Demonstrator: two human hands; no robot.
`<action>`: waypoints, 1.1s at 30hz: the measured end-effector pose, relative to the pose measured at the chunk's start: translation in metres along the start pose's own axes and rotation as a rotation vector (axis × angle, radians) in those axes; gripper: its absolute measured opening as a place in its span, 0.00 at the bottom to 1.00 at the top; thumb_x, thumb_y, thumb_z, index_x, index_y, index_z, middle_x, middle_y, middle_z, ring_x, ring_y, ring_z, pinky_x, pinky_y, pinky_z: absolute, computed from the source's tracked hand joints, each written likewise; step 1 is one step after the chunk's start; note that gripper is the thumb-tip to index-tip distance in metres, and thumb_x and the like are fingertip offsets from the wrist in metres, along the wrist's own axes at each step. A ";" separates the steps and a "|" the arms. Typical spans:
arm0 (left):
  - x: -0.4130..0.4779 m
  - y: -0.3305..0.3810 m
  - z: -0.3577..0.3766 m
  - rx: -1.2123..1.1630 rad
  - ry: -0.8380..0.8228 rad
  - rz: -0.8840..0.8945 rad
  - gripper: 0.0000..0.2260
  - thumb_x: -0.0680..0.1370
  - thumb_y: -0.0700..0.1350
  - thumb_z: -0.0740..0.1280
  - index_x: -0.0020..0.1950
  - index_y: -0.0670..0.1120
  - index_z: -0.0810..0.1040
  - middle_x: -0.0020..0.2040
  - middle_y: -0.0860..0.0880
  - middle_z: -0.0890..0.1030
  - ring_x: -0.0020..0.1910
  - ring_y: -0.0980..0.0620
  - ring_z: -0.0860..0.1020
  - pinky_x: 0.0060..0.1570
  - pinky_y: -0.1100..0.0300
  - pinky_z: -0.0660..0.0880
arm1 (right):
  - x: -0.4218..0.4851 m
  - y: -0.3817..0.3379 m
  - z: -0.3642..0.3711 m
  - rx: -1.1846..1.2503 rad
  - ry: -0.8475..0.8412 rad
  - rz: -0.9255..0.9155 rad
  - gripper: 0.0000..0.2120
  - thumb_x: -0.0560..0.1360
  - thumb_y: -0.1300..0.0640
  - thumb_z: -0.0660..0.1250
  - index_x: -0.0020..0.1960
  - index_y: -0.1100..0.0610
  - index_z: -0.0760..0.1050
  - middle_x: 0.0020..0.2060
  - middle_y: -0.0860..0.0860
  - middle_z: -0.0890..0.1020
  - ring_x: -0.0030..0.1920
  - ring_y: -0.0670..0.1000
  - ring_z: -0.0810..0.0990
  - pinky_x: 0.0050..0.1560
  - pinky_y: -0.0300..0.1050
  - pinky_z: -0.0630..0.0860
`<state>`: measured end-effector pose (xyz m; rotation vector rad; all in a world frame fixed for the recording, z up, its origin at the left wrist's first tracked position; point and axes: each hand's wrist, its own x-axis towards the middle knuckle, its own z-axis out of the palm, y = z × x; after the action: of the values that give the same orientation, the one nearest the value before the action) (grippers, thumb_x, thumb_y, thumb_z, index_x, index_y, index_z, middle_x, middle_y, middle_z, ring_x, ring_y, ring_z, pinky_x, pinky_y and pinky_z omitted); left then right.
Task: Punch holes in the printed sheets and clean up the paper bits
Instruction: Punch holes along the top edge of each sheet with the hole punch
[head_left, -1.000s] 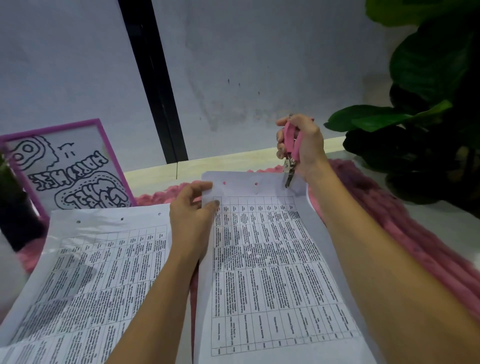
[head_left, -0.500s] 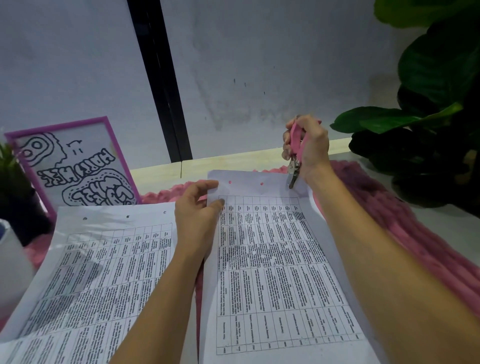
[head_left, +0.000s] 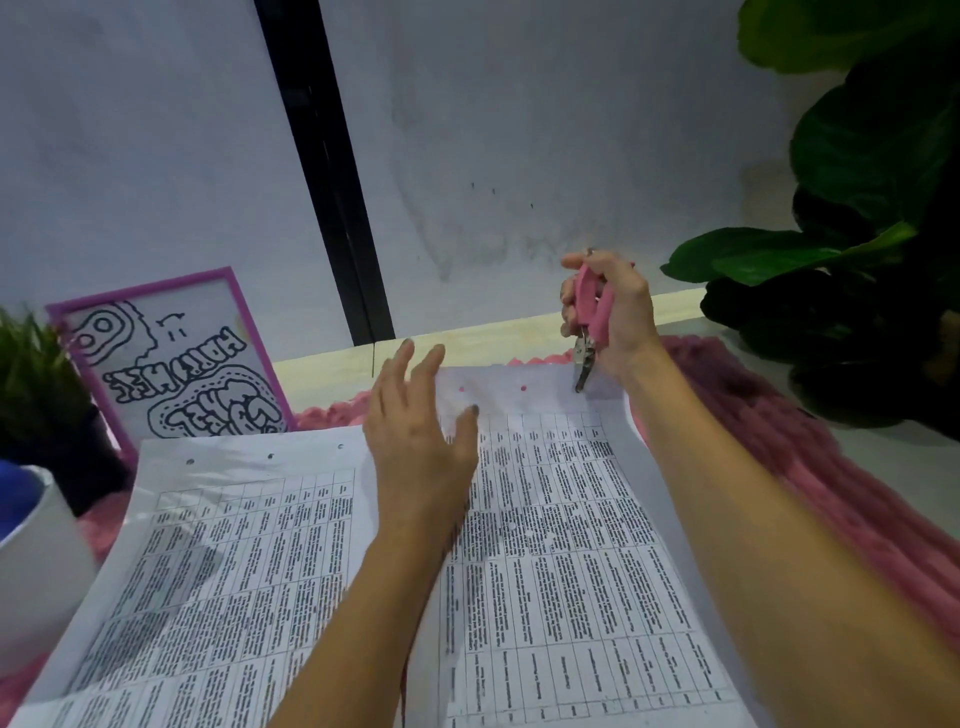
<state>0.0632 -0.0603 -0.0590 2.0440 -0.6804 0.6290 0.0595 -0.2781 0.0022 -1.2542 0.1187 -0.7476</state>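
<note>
A pale wall (head_left: 519, 130) with a black vertical strip fills the upper half of the view. Below it runs the bench (head_left: 893, 467), with a pink knitted mat (head_left: 779, 441) spread over it. A big dark leafy plant (head_left: 857, 208) stands at the right.

Two printed sheets lie side by side on the mat. The left sheet (head_left: 208, 571) has three holes along its top edge. The right sheet (head_left: 571, 571) shows two holes near its top edge, with pink showing through them.

Behind the left sheet a purple picture frame (head_left: 176, 364) leans upright. A white pot (head_left: 31, 571) and a small green plant (head_left: 31, 374) sit at the far left.

The left hand (head_left: 415, 431) is over the upper left corner of the right sheet, fingers straight and spread, holding nothing; I cannot tell whether it touches the paper. The right hand (head_left: 618, 312) grips a pink hole punch (head_left: 589, 322), fingers curled round the handles, with the metal tip at the top edge of the right sheet near its right corner.

A few white paper bits (head_left: 511, 526) lie on the middle of the right sheet.
</note>
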 end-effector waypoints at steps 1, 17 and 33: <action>0.003 0.008 0.003 0.073 0.014 0.102 0.24 0.76 0.44 0.71 0.71 0.49 0.70 0.72 0.47 0.69 0.72 0.46 0.66 0.70 0.47 0.62 | 0.000 0.001 0.000 -0.002 -0.018 0.010 0.17 0.69 0.50 0.65 0.50 0.61 0.77 0.32 0.54 0.76 0.27 0.51 0.72 0.28 0.41 0.71; 0.067 0.057 0.058 0.324 -0.549 0.214 0.10 0.76 0.59 0.67 0.48 0.54 0.79 0.46 0.55 0.82 0.49 0.50 0.77 0.54 0.50 0.61 | 0.001 -0.006 -0.002 0.051 -0.108 0.055 0.15 0.68 0.52 0.67 0.49 0.61 0.75 0.31 0.54 0.74 0.27 0.50 0.69 0.27 0.41 0.68; 0.074 0.053 0.024 0.277 -0.542 0.169 0.09 0.80 0.43 0.62 0.56 0.52 0.80 0.53 0.53 0.83 0.55 0.50 0.77 0.58 0.53 0.58 | -0.013 -0.065 -0.020 -0.643 -0.103 -0.081 0.18 0.78 0.47 0.67 0.67 0.49 0.76 0.57 0.62 0.81 0.34 0.42 0.77 0.35 0.31 0.72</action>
<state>0.0855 -0.1232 0.0076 2.4612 -1.1389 0.2639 0.0113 -0.2944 0.0487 -1.9151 0.2374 -0.7382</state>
